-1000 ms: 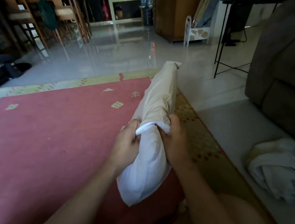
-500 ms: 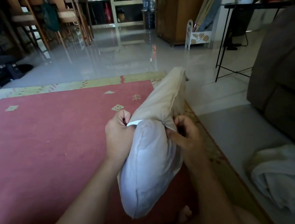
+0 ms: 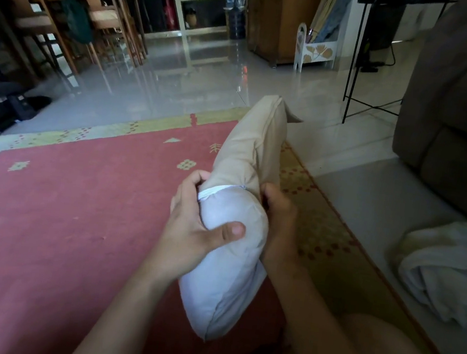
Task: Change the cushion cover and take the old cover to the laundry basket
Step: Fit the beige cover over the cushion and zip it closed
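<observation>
L hand (image 3: 191, 230) grips soft white fabric cushion (image 3: 222, 286), thumb across front. R hand (image 3: 279, 225) fingers pinch beige cloth cover (image 3: 253, 150) at its open edge. Red woven rug (image 3: 74, 231) spreads left of L fingers.

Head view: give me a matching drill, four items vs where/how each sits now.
1 beige cover
2 white cushion
3 crumpled white cloth
4 left hand

A lying beside the sofa
B thumb on the cushion's bare part
C over the cushion's far end only
D near end bare, above the red rug

Pairs: 1-C, 2-D, 3-A, 4-B
</observation>
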`<move>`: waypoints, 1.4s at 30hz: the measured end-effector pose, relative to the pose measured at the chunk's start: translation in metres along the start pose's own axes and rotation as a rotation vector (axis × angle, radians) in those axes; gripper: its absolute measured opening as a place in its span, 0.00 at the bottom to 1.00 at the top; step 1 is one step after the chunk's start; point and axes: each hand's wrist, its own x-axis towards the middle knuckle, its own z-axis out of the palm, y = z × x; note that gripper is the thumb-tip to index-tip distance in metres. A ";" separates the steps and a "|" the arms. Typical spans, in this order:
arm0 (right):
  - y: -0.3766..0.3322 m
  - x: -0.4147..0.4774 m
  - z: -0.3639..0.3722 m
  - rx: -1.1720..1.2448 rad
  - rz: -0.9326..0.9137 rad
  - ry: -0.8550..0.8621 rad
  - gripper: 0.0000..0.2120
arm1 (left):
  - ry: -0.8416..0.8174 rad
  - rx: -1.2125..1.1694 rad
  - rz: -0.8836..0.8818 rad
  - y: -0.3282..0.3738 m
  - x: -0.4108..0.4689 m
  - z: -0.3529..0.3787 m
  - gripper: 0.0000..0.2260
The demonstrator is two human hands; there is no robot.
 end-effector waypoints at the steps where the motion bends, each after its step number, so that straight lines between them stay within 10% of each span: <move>1: 0.000 0.002 -0.001 0.002 -0.001 -0.016 0.13 | 0.049 0.037 -0.008 0.000 0.002 0.003 0.38; 7: -0.015 0.011 -0.019 0.184 0.023 -0.126 0.18 | 0.303 0.159 -0.055 -0.002 0.006 0.016 0.17; 13: -0.036 0.008 -0.010 0.116 0.040 -0.234 0.27 | 0.438 0.188 -0.012 -0.007 0.031 0.022 0.17; 26: -0.007 0.019 -0.006 -0.220 -0.079 0.267 0.28 | 0.147 0.153 0.144 -0.011 0.022 0.023 0.13; 36: -0.018 0.021 -0.032 0.224 0.078 0.105 0.20 | 0.237 0.385 0.185 -0.006 0.025 0.048 0.17; 42: -0.016 0.025 -0.028 0.074 0.088 0.194 0.19 | 0.172 0.473 0.174 0.003 0.020 0.054 0.16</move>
